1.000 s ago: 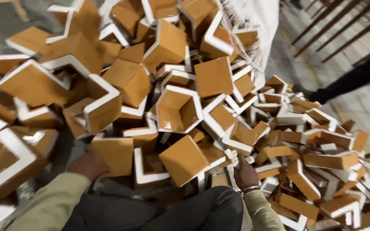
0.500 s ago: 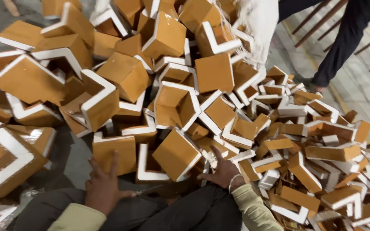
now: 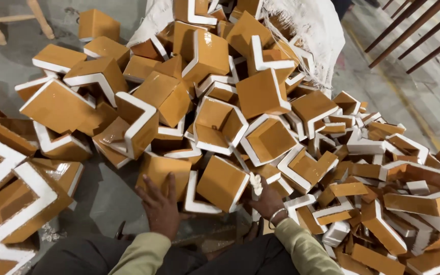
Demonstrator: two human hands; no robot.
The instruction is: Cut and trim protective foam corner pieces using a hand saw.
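In the head view, the person's left hand [image 3: 160, 208] lay flat with its fingers spread, palm down, pressed against the lower face of an orange glazed corner piece [image 3: 163, 174] just ahead of it. The hand held nothing; it only touched that piece.

The right hand [image 3: 268, 199] was curled around a small white fragment [image 3: 255, 184] that stuck up from between its thumb and fingers. A metal bangle [image 3: 277, 216] circled the wrist. Between the two hands, just beside the right one, an orange block with a white edge [image 3: 223, 183] stood tilted on the floor, and a white L-shaped edge [image 3: 195, 196] leaned against its left side.

Beyond both hands rose a big heap of orange and white corner pieces [image 3: 215, 102], lying every way up, some showing hollow insides, some glossy outer faces. To the right of the right hand the pieces were smaller and flatter, spread in a low layer [image 3: 383, 178]. To the left of the left hand larger pieces [image 3: 11, 188] with thick white rims lay on the grey floor [image 3: 103, 193]. At the far side of the heap a frayed white sack [image 3: 317, 30] hung open over the pieces. Olive sleeves [image 3: 301, 249] covered both forearms, above dark trousers [image 3: 240, 259].
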